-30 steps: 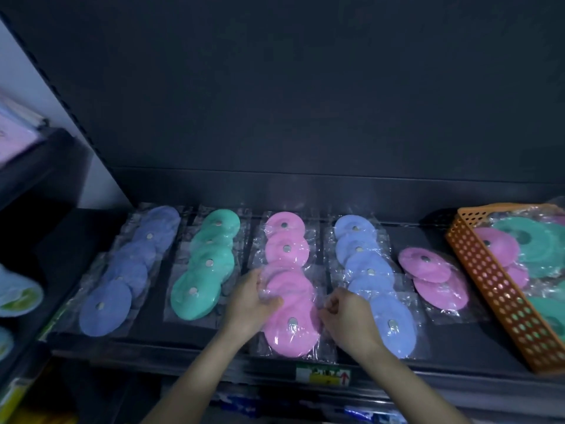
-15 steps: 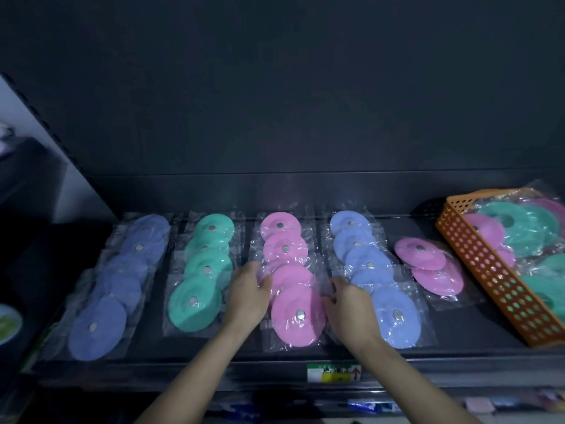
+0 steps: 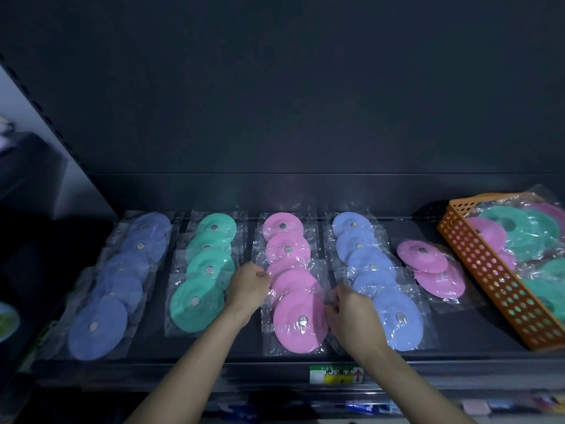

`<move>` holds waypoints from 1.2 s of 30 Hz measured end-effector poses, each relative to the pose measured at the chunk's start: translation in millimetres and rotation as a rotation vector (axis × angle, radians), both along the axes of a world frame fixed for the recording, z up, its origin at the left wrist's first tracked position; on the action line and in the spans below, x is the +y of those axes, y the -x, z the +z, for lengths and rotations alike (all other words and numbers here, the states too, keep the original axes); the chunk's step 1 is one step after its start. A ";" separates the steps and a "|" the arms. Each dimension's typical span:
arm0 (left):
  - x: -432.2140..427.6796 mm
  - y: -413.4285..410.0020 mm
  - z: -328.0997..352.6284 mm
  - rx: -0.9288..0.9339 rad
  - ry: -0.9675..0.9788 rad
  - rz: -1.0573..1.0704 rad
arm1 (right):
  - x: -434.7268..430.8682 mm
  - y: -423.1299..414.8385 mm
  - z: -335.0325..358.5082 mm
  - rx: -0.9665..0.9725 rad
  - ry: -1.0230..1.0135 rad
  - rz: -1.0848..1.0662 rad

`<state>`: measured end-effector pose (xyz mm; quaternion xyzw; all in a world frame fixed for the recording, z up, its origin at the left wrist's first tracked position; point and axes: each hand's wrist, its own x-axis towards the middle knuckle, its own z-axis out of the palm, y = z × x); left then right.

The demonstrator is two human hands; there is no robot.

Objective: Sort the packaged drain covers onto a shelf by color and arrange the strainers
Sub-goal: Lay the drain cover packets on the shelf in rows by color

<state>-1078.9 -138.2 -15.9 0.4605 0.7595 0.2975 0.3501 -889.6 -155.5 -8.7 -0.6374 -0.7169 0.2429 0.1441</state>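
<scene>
Packaged drain covers lie in colour rows on the dark shelf (image 3: 477,338): a purple row (image 3: 97,327), a green row (image 3: 197,301), a pink row (image 3: 301,321) and a light blue row (image 3: 397,318). Two more pink covers (image 3: 423,257) lie to the right. My left hand (image 3: 249,286) pinches the left edge of the plastic bag around a pink cover in the middle row. My right hand (image 3: 351,313) pinches the right edge of the bags there, between the pink and blue rows.
An orange perforated basket (image 3: 492,286) at the right holds more pink and green bagged covers. A price label (image 3: 336,374) sits on the shelf's front lip. A dark back wall rises behind; another shelf unit stands at the left.
Both hands have gone from lying flat beside the front pink cover to pinching the bag edges. The pink row is a little tidier, and the view has shifted slightly left.
</scene>
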 end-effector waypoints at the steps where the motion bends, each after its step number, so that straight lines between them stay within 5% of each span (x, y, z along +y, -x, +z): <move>1: 0.0 -0.3 0.1 0.003 -0.008 0.005 | 1.1 -0.1 -0.3 0.004 0.001 -0.011; 12: -0.9 3.5 4.4 -0.004 -0.049 -0.045 | 6.4 1.6 5.6 -0.051 0.029 0.015; 21: -21.8 3.0 1.1 0.243 -0.196 -0.255 | 6.2 -0.2 2.5 0.011 0.021 0.070; 29: -29.9 -7.4 -0.3 0.662 -0.068 -0.756 | 2.7 -0.3 -7.6 -0.106 -0.018 0.135; 36: -29.6 -5.9 -13.2 0.805 -0.102 -0.784 | 13.8 -7.3 -7.7 -0.134 -0.092 0.169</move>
